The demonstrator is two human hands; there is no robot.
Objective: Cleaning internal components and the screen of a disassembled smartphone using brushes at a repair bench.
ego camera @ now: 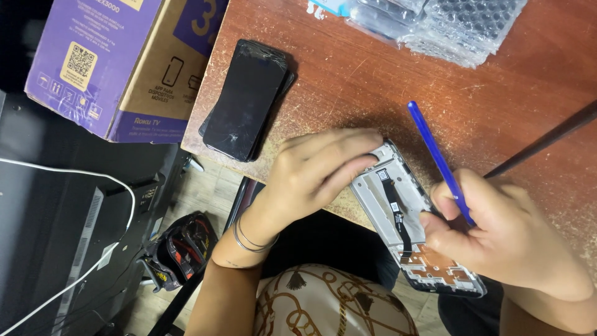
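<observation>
An opened phone frame (398, 211) lies over the near edge of the wooden table (348, 81), its silver inner plate, a black flex cable and copper-coloured parts exposed. My left hand (317, 171) presses on the frame's upper end with the fingers curled over it. My right hand (504, 233) holds a thin blue tool (435, 155) like a pen, with its lower end hidden in my fingers and its thumb resting on the frame's right side.
A cracked black phone (245, 99) lies on another at the table's left edge. Bubble-wrapped packets (448, 25) sit at the far edge. A purple and brown cardboard box (118, 62), a white cable (93, 180) and a black rod (547, 140) are nearby.
</observation>
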